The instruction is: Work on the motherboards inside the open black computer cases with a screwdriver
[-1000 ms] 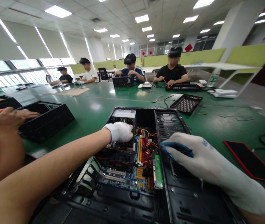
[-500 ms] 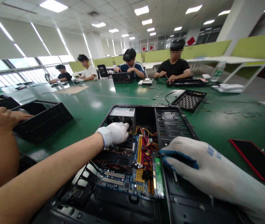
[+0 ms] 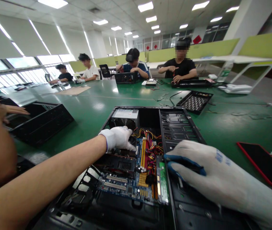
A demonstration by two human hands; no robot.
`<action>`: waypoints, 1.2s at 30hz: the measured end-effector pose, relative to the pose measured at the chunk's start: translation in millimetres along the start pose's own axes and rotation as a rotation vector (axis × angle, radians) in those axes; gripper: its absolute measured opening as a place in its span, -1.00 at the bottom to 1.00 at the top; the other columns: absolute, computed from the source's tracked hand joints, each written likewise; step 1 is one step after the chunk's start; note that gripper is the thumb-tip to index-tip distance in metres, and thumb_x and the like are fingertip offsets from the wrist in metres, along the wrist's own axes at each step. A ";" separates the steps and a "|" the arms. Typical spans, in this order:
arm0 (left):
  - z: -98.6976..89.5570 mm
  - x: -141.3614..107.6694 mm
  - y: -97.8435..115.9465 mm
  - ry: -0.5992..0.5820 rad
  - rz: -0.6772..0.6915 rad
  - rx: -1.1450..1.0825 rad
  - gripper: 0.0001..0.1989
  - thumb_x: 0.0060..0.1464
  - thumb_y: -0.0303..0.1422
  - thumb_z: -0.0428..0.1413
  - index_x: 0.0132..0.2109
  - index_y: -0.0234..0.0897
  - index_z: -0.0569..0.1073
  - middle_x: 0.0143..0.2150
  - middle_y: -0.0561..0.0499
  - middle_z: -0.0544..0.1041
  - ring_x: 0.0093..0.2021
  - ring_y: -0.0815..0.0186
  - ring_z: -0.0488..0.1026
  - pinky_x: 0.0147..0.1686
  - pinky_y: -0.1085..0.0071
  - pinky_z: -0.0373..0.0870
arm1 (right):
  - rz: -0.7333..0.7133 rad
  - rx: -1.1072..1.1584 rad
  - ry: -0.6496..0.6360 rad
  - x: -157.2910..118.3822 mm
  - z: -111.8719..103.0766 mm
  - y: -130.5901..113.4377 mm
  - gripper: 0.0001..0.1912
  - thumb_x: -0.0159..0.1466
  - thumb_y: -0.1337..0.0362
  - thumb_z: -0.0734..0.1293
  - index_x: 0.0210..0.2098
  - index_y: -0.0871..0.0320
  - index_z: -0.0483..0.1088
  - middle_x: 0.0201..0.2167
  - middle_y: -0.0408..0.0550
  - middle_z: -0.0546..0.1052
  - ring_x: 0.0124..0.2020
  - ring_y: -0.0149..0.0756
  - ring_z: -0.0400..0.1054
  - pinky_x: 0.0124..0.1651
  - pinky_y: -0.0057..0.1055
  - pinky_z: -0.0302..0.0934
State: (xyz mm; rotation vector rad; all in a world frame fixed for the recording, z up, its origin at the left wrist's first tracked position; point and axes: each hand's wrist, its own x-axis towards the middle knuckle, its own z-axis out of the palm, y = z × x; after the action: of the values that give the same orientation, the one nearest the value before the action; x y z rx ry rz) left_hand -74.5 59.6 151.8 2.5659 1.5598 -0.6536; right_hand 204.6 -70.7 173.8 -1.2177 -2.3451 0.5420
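An open black computer case [image 3: 147, 207] lies in front of me, its insides facing up. My left hand [image 3: 118, 138], in a white glove, is over the CPU cooler just below the power supply [image 3: 126, 115]. Its thumb is stretched out apart from the fingers, whose tips are partly hidden. At the inner edge of the drive-bay side, my right hand [image 3: 193, 166], in a white glove with blue fingers, grips the case rail between thumb and fingertips. Between the hands are the blue motherboard [image 3: 117, 183], bundled coloured cables [image 3: 151, 153] and a green circuit board [image 3: 162, 182].
A co-worker's bare hand [image 3: 13, 110] reaches into another black case [image 3: 45, 123] at the left. A red-edged black tray [image 3: 265, 163] lies at the right. Beyond my case sits a black panel [image 3: 194, 102] on the green table [image 3: 97, 92]. Several people work across the table.
My left thumb has spread down and away from the fingers. My right hand has stayed at the rail. The co-worker's hand at the left has shifted left and up.
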 end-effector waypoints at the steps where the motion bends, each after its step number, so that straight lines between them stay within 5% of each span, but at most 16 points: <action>1: -0.2 0.7 -0.4 -0.006 0.012 0.008 -0.06 -0.07 0.27 0.26 0.22 -0.40 0.46 0.15 -0.37 0.54 0.16 -0.16 0.52 0.11 0.14 0.48 | -0.002 -0.001 0.000 0.2 0.2 0.1 -0.79 0.45 0.05 0.30 -0.06 -0.08 0.54 -0.11 -0.15 0.57 -0.10 -0.24 0.47 -0.05 -0.31 0.37; 10: -4.8 -2.0 6.0 0.078 0.061 0.039 -0.28 -0.23 0.21 0.33 -0.07 -0.26 0.61 -0.15 -0.21 0.66 -0.14 -0.08 0.63 -0.19 0.18 0.56 | -0.007 0.023 0.004 -0.4 -2.7 -3.5 -0.76 0.44 0.04 0.30 -0.10 -0.03 0.56 -0.13 -0.12 0.59 -0.12 -0.23 0.49 -0.06 -0.30 0.37; 16: -23.2 -7.7 14.2 0.177 0.120 -0.122 -0.37 -0.15 0.13 0.31 -0.04 -0.21 0.61 -0.19 -0.08 0.68 -0.20 0.06 0.63 -0.20 0.29 0.51 | -0.013 0.029 0.007 1.7 -3.2 -4.3 -0.75 0.45 0.04 0.29 -0.08 -0.04 0.57 -0.12 -0.12 0.59 -0.10 -0.23 0.48 -0.04 -0.29 0.35; 22: -39.5 11.5 26.6 0.313 0.132 -0.182 -0.36 -0.05 0.10 0.27 0.07 -0.23 0.54 -0.10 -0.09 0.67 -0.16 0.09 0.62 -0.18 0.31 0.49 | -0.009 0.036 0.000 -0.5 -2.6 -4.7 -0.76 0.46 0.05 0.28 -0.09 -0.03 0.55 -0.12 -0.13 0.58 -0.10 -0.26 0.46 -0.04 -0.31 0.33; 27: -46.5 42.1 36.9 0.265 0.068 -0.071 -0.37 0.00 0.04 0.26 0.11 -0.28 0.52 0.01 -0.20 0.65 -0.02 -0.01 0.61 -0.08 0.26 0.53 | -0.022 0.027 0.002 1.5 -3.7 -7.4 -0.75 0.47 0.08 0.27 -0.09 0.00 0.56 -0.13 -0.09 0.59 -0.11 -0.24 0.46 -0.04 -0.29 0.33; 31: -38.6 56.6 42.2 0.211 0.029 -0.036 -0.55 0.17 -0.12 0.18 0.09 -0.32 0.54 0.03 -0.25 0.65 0.05 0.00 0.60 -0.01 0.26 0.52 | -0.025 0.021 0.005 1.5 -4.8 -8.3 -0.74 0.47 0.07 0.27 -0.12 0.01 0.56 -0.14 -0.09 0.58 -0.12 -0.24 0.46 -0.06 -0.29 0.33; 36: -24.0 51.6 41.2 0.291 0.017 -0.024 -0.55 0.29 -0.21 0.05 0.21 -0.36 0.47 0.06 -0.33 0.62 0.08 -0.06 0.59 0.03 0.15 0.53 | -0.042 0.024 0.005 0.7 -4.1 -6.6 -0.75 0.47 0.07 0.27 -0.11 0.00 0.55 -0.13 -0.10 0.58 -0.12 -0.25 0.46 -0.04 -0.29 0.32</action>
State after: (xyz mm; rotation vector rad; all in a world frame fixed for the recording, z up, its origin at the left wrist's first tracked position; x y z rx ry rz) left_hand -11.0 89.1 147.0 2.7523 1.6069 -0.2650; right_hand 202.1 -73.0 180.8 -1.1555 -2.3473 0.5512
